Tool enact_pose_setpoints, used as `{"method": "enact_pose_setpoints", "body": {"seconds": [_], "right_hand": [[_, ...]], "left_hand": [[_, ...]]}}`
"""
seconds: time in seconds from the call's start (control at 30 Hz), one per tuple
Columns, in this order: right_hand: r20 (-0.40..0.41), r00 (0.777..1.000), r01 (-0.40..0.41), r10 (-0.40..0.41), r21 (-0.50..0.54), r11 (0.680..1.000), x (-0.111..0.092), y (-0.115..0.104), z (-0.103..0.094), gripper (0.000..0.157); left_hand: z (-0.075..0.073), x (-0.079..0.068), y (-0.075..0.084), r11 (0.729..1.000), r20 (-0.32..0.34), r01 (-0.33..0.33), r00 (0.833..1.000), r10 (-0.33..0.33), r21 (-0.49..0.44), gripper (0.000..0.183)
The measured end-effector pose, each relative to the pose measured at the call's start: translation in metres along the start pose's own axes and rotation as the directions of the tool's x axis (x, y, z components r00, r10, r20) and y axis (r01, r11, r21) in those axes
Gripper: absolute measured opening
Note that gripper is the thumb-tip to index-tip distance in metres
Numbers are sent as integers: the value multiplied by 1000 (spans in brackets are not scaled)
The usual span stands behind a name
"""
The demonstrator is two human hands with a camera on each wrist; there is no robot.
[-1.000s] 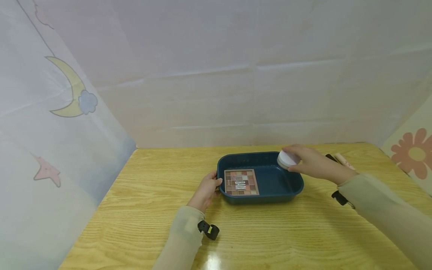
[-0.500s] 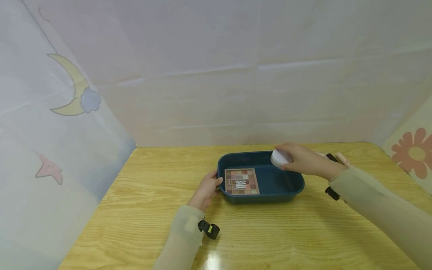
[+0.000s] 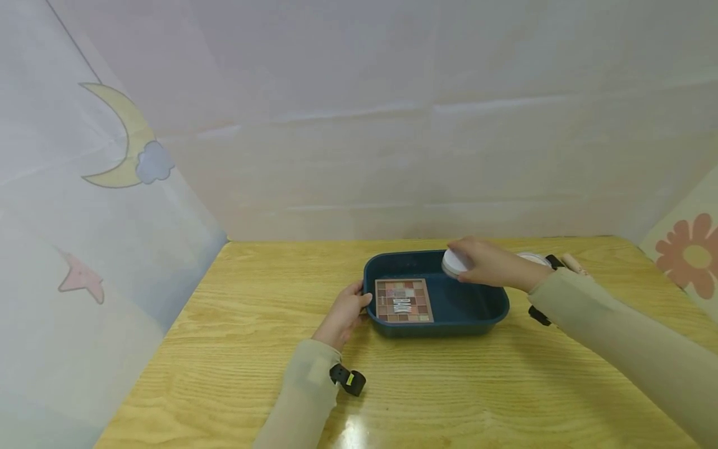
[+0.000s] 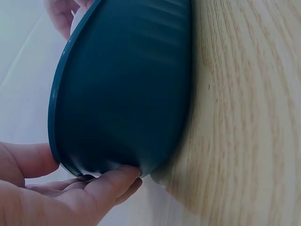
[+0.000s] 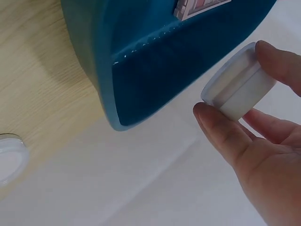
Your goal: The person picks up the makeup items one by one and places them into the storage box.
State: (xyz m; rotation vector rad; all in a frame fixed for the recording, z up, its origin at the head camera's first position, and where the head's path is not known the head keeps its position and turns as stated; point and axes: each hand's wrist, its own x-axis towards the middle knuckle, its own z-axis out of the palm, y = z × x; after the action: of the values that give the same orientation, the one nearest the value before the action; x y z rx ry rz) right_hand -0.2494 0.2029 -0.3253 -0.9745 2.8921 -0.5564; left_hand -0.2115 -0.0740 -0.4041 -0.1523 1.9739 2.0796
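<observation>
At the left end of the tray (image 3: 437,328), L hand (image 3: 343,313) grips the rim, prob. to steady it. Above tray's far side, right of mid, R hand (image 3: 496,262) pinches white jar (image 3: 454,264), tilted. Palette (image 3: 404,301) in tray's left half; sideways lettering maybe "DARK", unsure.

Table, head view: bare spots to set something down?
Free: table between left backdrop and left hand; its near side between sleeves; inside the tray, right of the palette, though right hand and jar are close. Crowded: beyond the tray's right end: white disc, black stick, beige tube.
</observation>
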Motion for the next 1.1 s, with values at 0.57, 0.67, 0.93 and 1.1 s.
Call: {"method": "enact_pose_setpoints", "body": {"seconds": [0.57, 0.67, 0.93, 1.1], "right_hand": [[117, 990, -85, 76, 65, 994, 25, 7, 15, 64], [129, 989, -74, 67, 50, 996, 28, 8, 19, 63], [188, 978, -94, 95, -18, 995, 35, 6, 25, 62], [253, 960, -114, 121, -42, 993, 38, 4, 26, 63]], "left_hand": [[1, -5, 1, 1000, 15, -13, 1000, 13, -6, 51], [1, -6, 1, 1000, 17, -15, 1000, 16, -12, 51], [2, -8, -1, 1000, 20, -16, 1000, 17, -20, 51], [3, -9, -1, 999, 24, -23, 999, 23, -25, 51]]}}
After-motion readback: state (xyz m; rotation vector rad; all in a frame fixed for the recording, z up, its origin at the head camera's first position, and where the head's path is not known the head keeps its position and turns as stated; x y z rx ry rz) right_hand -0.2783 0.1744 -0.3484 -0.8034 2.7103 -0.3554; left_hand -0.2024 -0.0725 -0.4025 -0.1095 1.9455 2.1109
